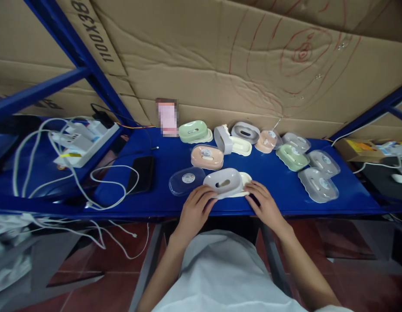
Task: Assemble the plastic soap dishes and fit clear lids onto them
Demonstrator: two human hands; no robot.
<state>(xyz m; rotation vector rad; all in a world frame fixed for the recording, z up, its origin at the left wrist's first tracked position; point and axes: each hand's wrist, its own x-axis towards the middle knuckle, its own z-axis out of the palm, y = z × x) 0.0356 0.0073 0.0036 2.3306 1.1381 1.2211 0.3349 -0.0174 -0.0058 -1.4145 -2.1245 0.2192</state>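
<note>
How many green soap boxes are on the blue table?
2. One green soap box sits at the back beside the blurred phone, left of the group. The other green soap box lies on the right among the clear lids. More could be hidden under other pieces.

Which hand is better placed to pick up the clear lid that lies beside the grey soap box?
Probably the left hand. The clear lid lies just left of the grey soap box, nearest it; the right hand sits on the box's other side.

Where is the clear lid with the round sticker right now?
In the head view, the clear lid lies flat on the blue shelf, left of the grey soap box both hands hold, just beyond the left hand.
</note>
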